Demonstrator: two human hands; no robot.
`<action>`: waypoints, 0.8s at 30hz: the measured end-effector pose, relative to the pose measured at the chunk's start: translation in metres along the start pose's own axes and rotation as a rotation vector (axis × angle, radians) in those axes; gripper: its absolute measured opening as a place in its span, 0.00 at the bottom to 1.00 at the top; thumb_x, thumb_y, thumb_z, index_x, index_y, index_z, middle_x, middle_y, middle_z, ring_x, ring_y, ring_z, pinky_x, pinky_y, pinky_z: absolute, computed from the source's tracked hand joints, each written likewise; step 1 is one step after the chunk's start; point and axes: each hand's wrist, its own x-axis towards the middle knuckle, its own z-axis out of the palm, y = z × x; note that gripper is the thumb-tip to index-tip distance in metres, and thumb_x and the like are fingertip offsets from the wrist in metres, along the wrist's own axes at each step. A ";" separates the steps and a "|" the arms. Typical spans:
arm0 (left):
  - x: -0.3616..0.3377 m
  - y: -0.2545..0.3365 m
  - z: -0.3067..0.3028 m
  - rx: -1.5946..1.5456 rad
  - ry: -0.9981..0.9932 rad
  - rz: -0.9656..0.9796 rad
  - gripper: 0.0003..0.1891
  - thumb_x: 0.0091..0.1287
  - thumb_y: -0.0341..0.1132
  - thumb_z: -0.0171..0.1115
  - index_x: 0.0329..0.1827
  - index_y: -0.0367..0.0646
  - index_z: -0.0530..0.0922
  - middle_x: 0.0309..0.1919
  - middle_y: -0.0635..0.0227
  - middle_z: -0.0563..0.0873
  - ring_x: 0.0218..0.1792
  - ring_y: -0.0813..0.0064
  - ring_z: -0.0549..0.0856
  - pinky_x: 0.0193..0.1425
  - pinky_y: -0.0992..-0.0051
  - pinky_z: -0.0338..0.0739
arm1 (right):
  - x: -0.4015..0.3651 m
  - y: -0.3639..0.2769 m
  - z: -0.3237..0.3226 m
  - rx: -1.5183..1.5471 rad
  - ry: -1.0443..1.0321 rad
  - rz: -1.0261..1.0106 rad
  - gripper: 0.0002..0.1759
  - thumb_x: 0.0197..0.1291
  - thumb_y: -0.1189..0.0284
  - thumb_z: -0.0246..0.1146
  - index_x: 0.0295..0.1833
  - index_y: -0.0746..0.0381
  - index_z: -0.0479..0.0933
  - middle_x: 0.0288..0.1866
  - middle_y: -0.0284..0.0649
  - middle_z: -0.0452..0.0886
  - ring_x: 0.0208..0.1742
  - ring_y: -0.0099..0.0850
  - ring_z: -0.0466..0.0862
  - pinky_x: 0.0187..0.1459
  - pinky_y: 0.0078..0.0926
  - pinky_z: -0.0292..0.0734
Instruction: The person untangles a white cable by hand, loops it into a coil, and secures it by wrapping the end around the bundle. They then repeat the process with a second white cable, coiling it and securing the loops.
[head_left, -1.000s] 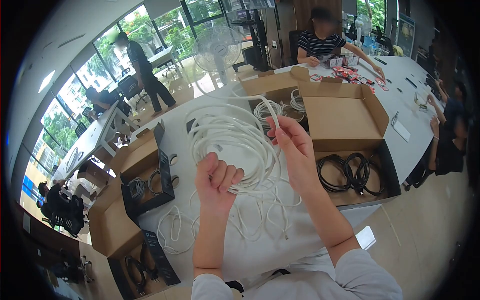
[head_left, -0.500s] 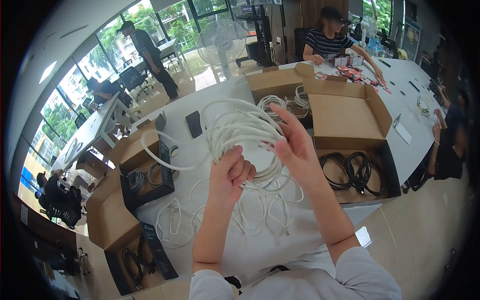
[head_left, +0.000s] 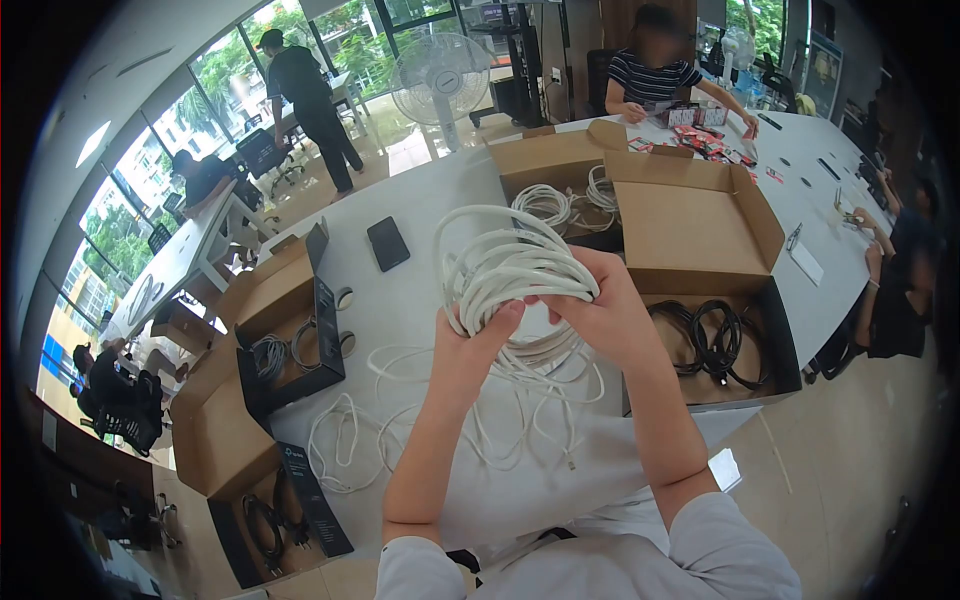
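A thick coil of white cable is held up over the table between my two hands. My left hand is closed round its lower left side, thumb across the strands. On the right side, my right hand grips the loops with its fingers curled over them. More white cable hangs below my hands, and loose white strands lie on the table beneath. The ends of the held coil cannot be made out.
An open box with black cables stands at right. Behind it is a box with white coils. Two open boxes at left hold grey cables and black cables. A phone and tape rolls lie on the table. People sit nearby.
My right hand, open beside the coil before, has closed on it. The loop sticking out to the left is now gathered into the coil. A person in the background has turned and stepped.
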 end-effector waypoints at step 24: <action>0.011 0.032 -0.062 0.051 -0.050 -0.025 0.13 0.65 0.31 0.60 0.51 0.38 0.76 0.18 0.82 0.66 0.20 0.91 0.59 0.24 0.85 0.50 | -0.007 0.006 -0.027 -0.544 0.013 -0.191 0.27 0.46 0.89 0.61 0.57 0.69 0.76 0.31 0.39 0.83 0.32 0.20 0.79 0.36 0.20 0.74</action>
